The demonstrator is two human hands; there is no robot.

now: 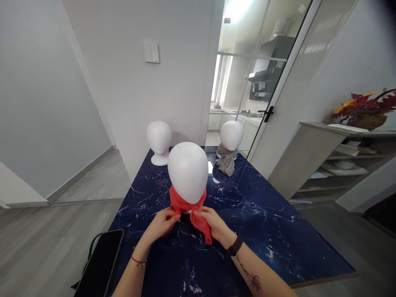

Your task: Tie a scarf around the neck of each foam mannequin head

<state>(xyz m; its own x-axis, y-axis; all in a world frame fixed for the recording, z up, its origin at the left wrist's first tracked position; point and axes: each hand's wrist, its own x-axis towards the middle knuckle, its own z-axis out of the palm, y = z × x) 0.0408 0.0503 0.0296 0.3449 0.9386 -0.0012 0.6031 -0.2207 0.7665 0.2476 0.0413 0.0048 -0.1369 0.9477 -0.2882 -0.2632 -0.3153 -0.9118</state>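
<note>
A white foam mannequin head (188,171) stands near me on the dark blue marble table (262,231). A red scarf (185,206) is wrapped round its neck. My left hand (161,225) pinches the scarf at the front left. My right hand (213,225) grips the other end, which hangs down past my fingers. Both hands meet just below the head's chin.
Two more white mannequin heads stand at the far end: a bare one (159,142) at left, one with a grey scarf (229,150) at right. A black phone (100,264) lies at the table's near left corner. A shelf unit (340,161) with a flower basket stands right.
</note>
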